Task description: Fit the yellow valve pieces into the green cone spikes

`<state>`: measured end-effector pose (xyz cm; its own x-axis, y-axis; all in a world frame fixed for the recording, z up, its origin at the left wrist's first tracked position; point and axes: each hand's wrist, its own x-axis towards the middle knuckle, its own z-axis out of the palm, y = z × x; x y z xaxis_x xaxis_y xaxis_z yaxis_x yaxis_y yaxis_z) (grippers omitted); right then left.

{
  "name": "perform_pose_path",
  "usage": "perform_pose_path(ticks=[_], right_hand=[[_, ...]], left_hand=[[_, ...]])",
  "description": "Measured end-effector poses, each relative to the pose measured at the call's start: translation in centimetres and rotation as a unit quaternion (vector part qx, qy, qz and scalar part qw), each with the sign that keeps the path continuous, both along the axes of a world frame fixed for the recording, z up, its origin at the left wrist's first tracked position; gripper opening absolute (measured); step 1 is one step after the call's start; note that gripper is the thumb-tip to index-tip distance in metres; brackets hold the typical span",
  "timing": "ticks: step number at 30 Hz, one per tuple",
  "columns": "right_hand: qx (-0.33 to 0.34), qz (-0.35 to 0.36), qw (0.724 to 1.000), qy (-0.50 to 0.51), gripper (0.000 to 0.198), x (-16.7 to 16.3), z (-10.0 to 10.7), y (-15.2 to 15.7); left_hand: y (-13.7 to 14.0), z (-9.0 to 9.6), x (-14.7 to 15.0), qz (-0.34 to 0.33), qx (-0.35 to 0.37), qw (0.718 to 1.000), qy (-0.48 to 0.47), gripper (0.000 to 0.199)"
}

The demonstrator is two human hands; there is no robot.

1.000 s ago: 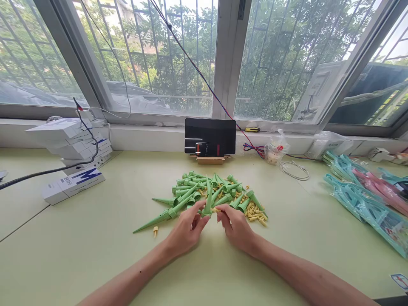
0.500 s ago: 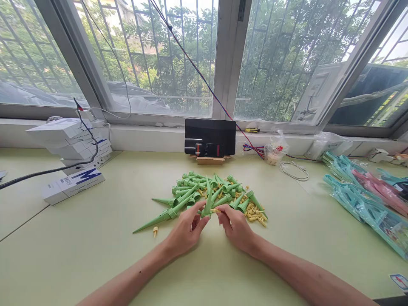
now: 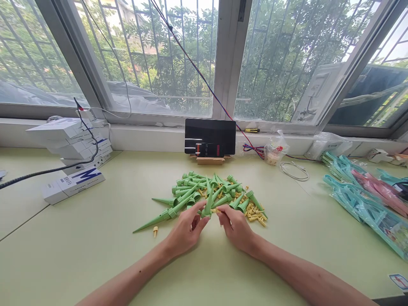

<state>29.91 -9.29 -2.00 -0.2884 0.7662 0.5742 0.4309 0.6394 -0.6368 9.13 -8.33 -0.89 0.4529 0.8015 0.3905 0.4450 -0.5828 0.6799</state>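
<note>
Between the fingers of my left hand is a green plastic spike, its point upward and tilted slightly right. My right hand pinches a small yellow plug against the side of the spike, near its wide end. I cannot tell whether the plug sits in a hole there. Beyond both hands lies a pile of green spikes, some capped. Loose yellow plugs are heaped right of my right hand. One single yellow plug lies left of my left hand.
A black tablet and a phone stand on a cardboard holder at the back. White boxes are stacked on the left. Teal and pink plastic packs lie right, with a coiled white cable behind.
Almost nothing differs. Both hands keep the spike and the plug together in the same place.
</note>
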Motion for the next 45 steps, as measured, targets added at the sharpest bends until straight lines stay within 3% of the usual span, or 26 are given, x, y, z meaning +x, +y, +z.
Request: perform_pose_path(ticks=[33,38,45], right_hand=[[0.023,-0.007,0.999,-0.029,0.041,-0.1,0.6,-0.2],[0.059,-0.04,0.997,0.001,0.032,-0.4,1.0,-0.3],[0.045,-0.056,0.997,0.028,0.018,-0.4,0.6,-0.3]], left_hand=[[-0.5,1.3,0.4,-0.015,-0.007,0.999,-0.041,0.024],[-0.5,1.2,0.5,-0.016,0.007,1.0,-0.02,0.021],[-0.5,1.2,0.7,0.002,-0.002,1.0,-0.016,0.015]])
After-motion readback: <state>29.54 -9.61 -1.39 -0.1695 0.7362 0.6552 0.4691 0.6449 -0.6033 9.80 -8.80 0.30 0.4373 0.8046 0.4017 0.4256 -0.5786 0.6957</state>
